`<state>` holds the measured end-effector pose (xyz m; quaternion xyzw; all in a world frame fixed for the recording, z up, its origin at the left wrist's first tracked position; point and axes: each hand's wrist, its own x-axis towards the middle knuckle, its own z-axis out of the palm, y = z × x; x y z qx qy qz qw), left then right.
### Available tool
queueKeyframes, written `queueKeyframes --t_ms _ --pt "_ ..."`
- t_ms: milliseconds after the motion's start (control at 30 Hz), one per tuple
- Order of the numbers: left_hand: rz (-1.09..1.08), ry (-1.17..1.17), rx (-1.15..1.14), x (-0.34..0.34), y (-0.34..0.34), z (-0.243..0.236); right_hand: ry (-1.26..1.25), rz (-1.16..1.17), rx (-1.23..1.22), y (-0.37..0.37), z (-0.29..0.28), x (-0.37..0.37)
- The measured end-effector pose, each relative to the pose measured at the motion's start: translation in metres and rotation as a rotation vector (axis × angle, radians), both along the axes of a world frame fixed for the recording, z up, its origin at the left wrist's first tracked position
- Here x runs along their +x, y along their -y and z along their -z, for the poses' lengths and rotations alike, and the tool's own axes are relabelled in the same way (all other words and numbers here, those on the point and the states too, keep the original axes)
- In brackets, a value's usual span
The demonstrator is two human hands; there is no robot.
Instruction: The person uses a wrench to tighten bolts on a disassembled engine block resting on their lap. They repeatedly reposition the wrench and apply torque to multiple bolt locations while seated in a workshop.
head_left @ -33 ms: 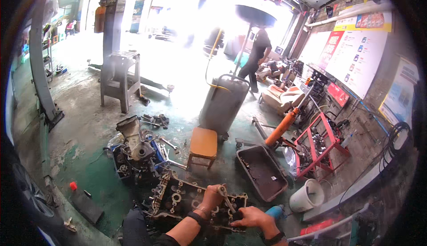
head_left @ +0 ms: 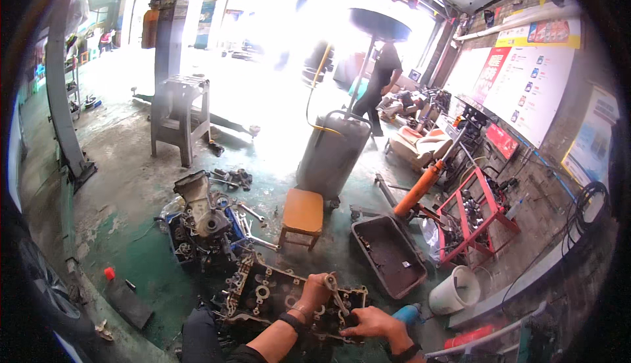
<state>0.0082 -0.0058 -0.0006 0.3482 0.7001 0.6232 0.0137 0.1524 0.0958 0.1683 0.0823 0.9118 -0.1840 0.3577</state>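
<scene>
Both hands are over the right end of a metal engine block (head_left: 263, 293), which lies on the floor (head_left: 118, 179) just in front of the person. Curled into a closed fist, the left hand (head_left: 316, 291) grips the upper end of a metal wrench (head_left: 339, 298) near the block's far edge; the tool slants down toward the near right corner. At that corner the right hand (head_left: 373, 324) is partly open, its fingers bent toward the wrench's lower end; whether it has hold of anything, I cannot tell. A dark band circles each wrist. Just beside the right hand lies a blue object (head_left: 407, 314), its kind unclear, and past it stands a white bucket (head_left: 442, 297). Off the block's far left corner, a second engine assembly (head_left: 209, 217) sits at a blue crate (head_left: 176, 238), with loose wrenches (head_left: 263, 242) on the floor to its right. Beyond the block's far edge stand a small orange-topped stool (head_left: 303, 210) and, behind it, a tall grey tank (head_left: 334, 156). A dark rectangular tray (head_left: 392, 254) lies to the right of the stool, near a red metal frame (head_left: 503, 223) and an orange cylinder (head_left: 417, 192). Farther back, another person (head_left: 384, 77) in dark clothes is upright behind the tank.
</scene>
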Motion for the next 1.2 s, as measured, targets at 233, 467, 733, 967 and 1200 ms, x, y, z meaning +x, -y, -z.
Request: queueKeyframes --t_ms 233,467,733,967,1200 --pt "-0.007 -0.201 -0.007 -0.008 -0.004 0.013 -0.048 0.052 -0.251 0.027 -0.013 -0.001" --pt "0.011 -0.250 -0.111 -0.004 0.002 -0.004 -0.034 0.014 -0.233 0.026 -0.002 -0.003" --pt "0.054 -0.225 -0.183 0.001 -0.003 -0.002 -0.097 0.106 0.168 -0.025 0.027 0.011" --pt "0.115 -0.179 -0.242 -0.004 -0.005 0.006 -0.766 0.334 0.441 -0.062 0.081 0.002" --pt "0.121 -0.220 -0.203 -0.002 -0.005 0.012 -0.777 0.350 0.508 -0.064 0.092 -0.015"
